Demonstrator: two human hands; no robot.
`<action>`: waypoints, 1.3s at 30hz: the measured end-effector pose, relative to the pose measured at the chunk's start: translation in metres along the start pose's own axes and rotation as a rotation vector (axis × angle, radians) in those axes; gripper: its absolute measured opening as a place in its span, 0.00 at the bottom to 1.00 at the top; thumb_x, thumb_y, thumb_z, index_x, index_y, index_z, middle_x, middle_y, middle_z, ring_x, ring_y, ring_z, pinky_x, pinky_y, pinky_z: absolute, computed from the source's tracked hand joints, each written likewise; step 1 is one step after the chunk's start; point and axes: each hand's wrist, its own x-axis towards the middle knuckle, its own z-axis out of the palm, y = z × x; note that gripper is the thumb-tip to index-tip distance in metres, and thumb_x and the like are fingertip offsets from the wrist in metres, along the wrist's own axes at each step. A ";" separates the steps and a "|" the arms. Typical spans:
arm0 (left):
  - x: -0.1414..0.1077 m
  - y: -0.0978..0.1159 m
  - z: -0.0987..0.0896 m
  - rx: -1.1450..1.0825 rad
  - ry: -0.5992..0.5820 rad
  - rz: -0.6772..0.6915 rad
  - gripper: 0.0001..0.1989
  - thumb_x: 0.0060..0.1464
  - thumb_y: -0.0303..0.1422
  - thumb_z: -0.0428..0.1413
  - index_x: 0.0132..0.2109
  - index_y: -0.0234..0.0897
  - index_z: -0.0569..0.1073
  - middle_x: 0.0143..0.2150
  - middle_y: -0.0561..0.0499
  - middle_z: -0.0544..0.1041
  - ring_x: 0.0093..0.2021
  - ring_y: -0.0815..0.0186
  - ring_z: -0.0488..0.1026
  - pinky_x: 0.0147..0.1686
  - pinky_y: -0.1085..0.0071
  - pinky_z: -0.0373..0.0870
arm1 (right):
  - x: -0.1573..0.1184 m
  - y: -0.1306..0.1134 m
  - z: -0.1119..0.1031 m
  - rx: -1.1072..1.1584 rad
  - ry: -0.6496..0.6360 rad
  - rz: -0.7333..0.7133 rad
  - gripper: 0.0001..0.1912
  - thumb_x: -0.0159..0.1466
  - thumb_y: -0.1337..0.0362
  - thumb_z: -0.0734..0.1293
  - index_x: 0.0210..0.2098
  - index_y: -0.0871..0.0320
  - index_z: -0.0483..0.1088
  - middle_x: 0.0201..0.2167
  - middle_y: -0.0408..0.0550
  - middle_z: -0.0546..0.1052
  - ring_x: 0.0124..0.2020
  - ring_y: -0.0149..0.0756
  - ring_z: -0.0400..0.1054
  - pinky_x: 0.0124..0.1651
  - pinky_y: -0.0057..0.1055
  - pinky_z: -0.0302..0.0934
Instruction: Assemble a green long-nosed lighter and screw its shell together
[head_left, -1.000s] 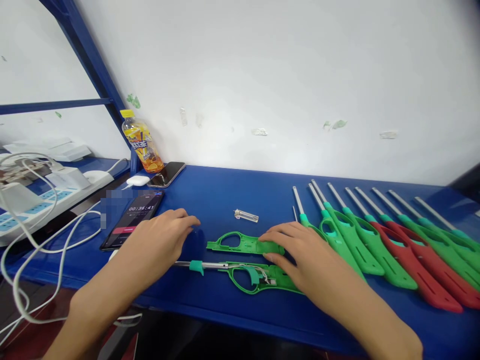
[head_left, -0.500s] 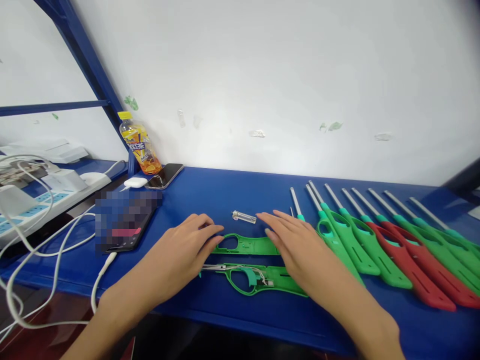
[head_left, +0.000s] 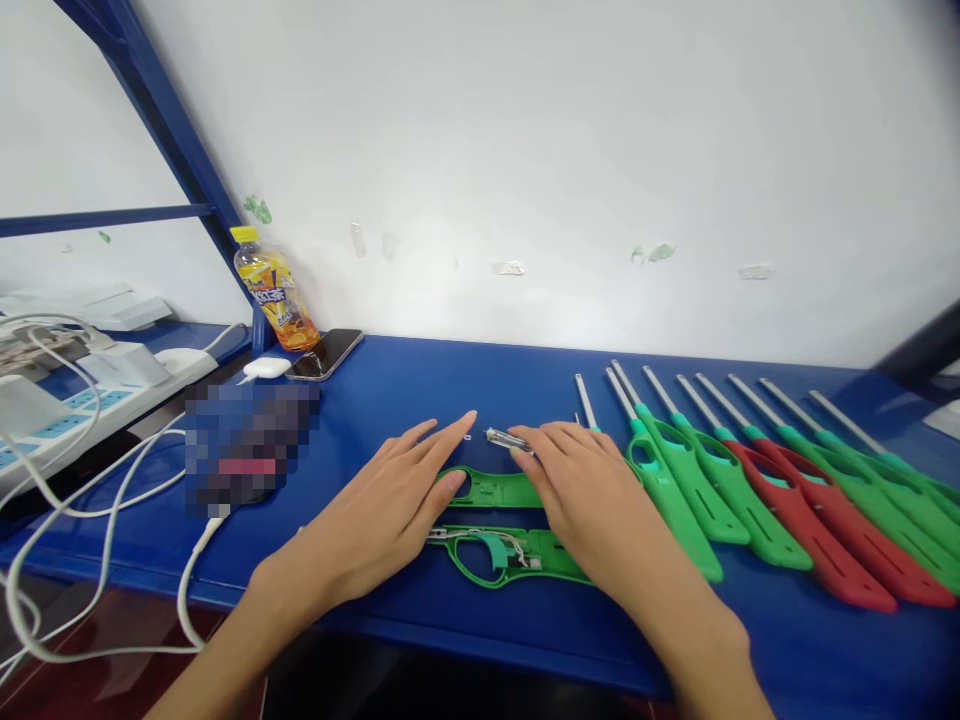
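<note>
Blue tabletop: hands partly hide green shells.

We face a blue table, white wall along its far edge, blue frame at its far-left corner.

Lighting bright, diffuse; source out of view. White wall palest near mid-frame, greying toward the dark upper right corner. Faint soft shading on wall beside bottle. Space below the front edge of the blue tabletop near black. Thin highlights on metal tubes; clear cylinder glints, fine detail soft. Wide-angle stretch toward side edges. Coarse pixel mosaic hides a patch at left.
</note>
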 end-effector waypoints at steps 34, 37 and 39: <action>0.005 -0.029 -0.015 0.221 0.079 -0.143 0.23 0.70 0.29 0.50 0.69 0.43 0.69 0.48 0.45 0.83 0.48 0.51 0.79 0.50 0.54 0.75 | 0.000 0.012 0.006 -0.113 0.092 0.008 0.17 0.73 0.73 0.62 0.58 0.53 0.73 0.44 0.51 0.79 0.36 0.46 0.75 0.40 0.42 0.68; 0.008 -0.028 -0.012 0.263 0.111 -0.107 0.20 0.70 0.27 0.47 0.63 0.41 0.74 0.47 0.44 0.82 0.46 0.52 0.80 0.47 0.58 0.75 | 0.000 0.012 0.006 -0.066 0.111 -0.012 0.20 0.74 0.73 0.60 0.61 0.53 0.72 0.47 0.52 0.79 0.37 0.46 0.76 0.36 0.40 0.70; 0.008 -0.029 -0.010 0.276 0.122 -0.091 0.17 0.70 0.26 0.46 0.56 0.41 0.77 0.46 0.45 0.82 0.45 0.54 0.79 0.45 0.60 0.74 | 0.000 0.013 0.007 -0.015 0.110 -0.016 0.22 0.74 0.74 0.58 0.64 0.55 0.70 0.49 0.54 0.79 0.41 0.47 0.77 0.37 0.40 0.72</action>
